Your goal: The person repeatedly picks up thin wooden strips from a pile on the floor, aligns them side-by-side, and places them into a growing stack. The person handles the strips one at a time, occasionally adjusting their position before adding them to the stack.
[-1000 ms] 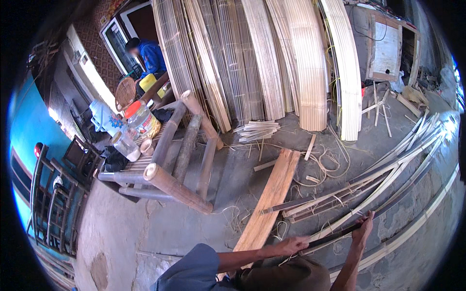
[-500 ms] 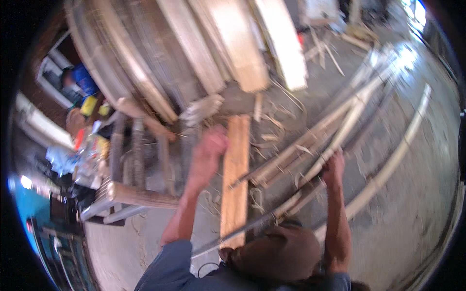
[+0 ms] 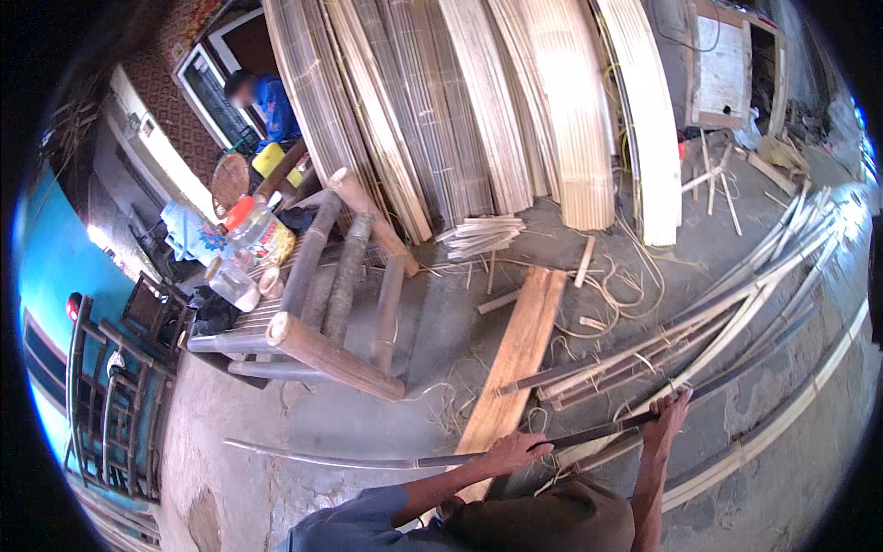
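Both hands were back low on the long bamboo strip (image 3: pixel 386 460). Half a second before, the left arm had been raised far out over the wooden plank (image 3: pixel 517 354) and the view tilted hard; at this moment the view was level again and the left hand (image 3: pixel 517 451) lay clenched over the strip at the plank's near end. The right hand (image 3: pixel 669 416) gripped the same strip further right, fingers wrapped round it. Compared with a second ago the hands had ended up close to the same spots, so my read: one stroke along the strip was done and the grip reset, not a new piece picked up.

The strip ran from its thin tip near the left, across the concrete floor (image 3: pixel 303 419), under both hands and into the pile of split bamboo strips (image 3: pixel 736 313) on the right.

Containers: on the bamboo bench (image 3: pixel 322 304) at left stood a clear plastic jar with a red lid (image 3: pixel 258 230), contents coloured but not resolvable, and a second clear jar (image 3: pixel 232 283) just nearer, contents unclear. A round woven basket (image 3: pixel 230 179) sat farther back; I couldn't see inside.

A person in a blue shirt (image 3: pixel 271 106) was at the far doorway, well apart. Rolled bamboo mats (image 3: pixel 515 101) leaned against the far wall.
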`<action>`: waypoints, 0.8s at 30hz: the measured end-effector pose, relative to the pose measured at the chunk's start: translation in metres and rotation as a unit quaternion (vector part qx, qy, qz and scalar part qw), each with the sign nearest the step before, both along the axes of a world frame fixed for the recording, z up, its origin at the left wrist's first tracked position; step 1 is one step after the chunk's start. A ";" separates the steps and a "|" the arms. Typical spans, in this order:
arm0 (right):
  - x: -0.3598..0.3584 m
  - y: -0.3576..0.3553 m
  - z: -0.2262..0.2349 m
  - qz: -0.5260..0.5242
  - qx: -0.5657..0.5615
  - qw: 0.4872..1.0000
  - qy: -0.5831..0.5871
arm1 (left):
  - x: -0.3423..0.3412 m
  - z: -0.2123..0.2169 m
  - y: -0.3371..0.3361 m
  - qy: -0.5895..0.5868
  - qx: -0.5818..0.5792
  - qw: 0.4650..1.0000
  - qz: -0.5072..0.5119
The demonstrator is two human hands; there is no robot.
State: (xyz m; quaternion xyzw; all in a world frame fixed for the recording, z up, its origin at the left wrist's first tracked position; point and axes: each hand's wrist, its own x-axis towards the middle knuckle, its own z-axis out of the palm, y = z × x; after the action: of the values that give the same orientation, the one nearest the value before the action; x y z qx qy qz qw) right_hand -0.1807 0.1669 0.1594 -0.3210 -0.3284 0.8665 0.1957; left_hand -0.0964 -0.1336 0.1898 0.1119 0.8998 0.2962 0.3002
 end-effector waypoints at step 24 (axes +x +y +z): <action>-0.016 -0.087 0.176 0.158 0.363 0.912 0.108 | 0.024 -0.094 0.058 0.208 0.117 0.963 0.123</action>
State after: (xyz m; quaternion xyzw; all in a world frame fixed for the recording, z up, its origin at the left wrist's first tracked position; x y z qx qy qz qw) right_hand -0.1963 0.0797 0.3356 -0.0759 -0.6434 0.7367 0.1936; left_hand -0.0720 -0.0752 0.0960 0.0934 0.9085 0.4039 0.0520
